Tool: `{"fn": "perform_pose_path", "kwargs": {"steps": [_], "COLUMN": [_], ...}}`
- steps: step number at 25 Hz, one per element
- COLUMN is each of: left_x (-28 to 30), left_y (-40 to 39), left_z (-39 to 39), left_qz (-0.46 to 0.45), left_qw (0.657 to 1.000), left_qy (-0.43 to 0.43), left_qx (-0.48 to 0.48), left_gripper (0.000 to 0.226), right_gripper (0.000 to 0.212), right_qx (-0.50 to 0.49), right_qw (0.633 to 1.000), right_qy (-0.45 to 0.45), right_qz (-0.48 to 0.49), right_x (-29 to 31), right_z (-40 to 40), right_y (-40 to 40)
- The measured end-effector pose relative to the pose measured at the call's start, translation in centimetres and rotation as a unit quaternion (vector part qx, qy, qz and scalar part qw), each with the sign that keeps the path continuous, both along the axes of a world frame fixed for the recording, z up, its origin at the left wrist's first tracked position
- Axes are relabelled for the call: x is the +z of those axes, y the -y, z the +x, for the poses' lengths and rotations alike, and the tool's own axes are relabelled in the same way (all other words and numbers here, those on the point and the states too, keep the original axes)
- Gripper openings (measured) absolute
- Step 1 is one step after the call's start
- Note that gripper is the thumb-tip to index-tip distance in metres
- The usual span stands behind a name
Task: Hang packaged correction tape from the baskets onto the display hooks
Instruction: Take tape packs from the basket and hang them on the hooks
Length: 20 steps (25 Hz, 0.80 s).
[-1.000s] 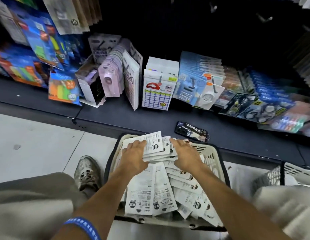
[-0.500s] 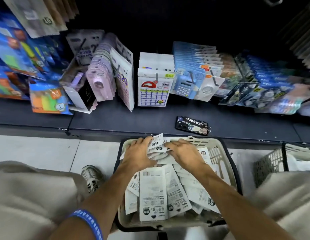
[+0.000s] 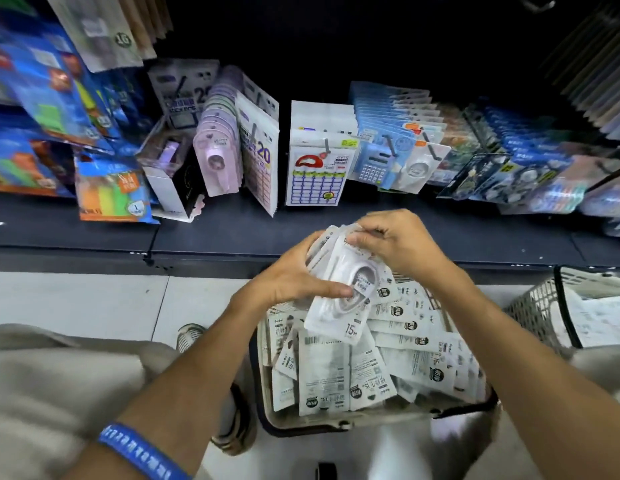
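Observation:
A beige basket (image 3: 336,422) on the floor is full of white correction tape packs (image 3: 398,362). Above its far end I hold a stack of correction tape packs (image 3: 339,299), front side up, marked 15m. My left hand (image 3: 291,275) grips the stack from the left, thumb across the front pack. My right hand (image 3: 398,244) pinches the top edges of the packs. Display hooks (image 3: 325,147) on the dark shelf behind carry other hanging stationery packs.
A second mesh basket (image 3: 543,306) with white packs stands at the right. The low dark shelf (image 3: 232,233) runs across in front of me. Blue and coloured packs (image 3: 111,188) hang at the left. My shoe (image 3: 189,336) rests on the tiled floor.
Both hands have lifted a stack of packs up out of the basket and turned it front side up. The view has moved closer, and the keychain tag on the shelf is now hidden.

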<state>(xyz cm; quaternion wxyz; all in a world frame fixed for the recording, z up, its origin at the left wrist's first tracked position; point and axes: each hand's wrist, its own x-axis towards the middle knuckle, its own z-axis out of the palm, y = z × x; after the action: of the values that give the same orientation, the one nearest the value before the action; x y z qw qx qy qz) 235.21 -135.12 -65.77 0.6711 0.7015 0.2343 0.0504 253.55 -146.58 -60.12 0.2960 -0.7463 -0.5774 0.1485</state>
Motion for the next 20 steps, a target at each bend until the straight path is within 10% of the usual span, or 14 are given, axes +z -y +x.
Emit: {"fn": "perform_pose_path", "kwargs": {"steps": [6, 10, 13, 20], "left_x": [2.5, 3.3, 6.6, 18.9], "left_y": [0.7, 1.2, -0.3, -8.4], "left_z": [-0.6, -1.2, -0.8, -5.5], "left_qz": [-0.101, -0.227, -0.218, -0.108], "left_qw": [0.993, 0.957, 0.939, 0.943], "left_qy": [0.044, 0.092, 0.135, 0.192], "left_qx": [0.038, 0.157, 0.228, 0.250], "left_gripper": [0.092, 0.081, 0.083, 0.081], "right_gripper": [0.011, 0.062, 0.048, 0.027], "right_qx": [-0.074, -0.243, -0.170, -0.085], "right_qw": [0.996, 0.963, 0.930, 0.865], "right_qy": [-0.030, -0.097, -0.322, -0.452], "right_qz": [0.043, 0.057, 0.045, 0.200], "right_x": [4.3, 4.8, 4.9, 13.2], "right_z": [-1.9, -5.0, -8.8, -9.9], "right_y": [-0.5, 1.3, 2.0, -6.6]}}
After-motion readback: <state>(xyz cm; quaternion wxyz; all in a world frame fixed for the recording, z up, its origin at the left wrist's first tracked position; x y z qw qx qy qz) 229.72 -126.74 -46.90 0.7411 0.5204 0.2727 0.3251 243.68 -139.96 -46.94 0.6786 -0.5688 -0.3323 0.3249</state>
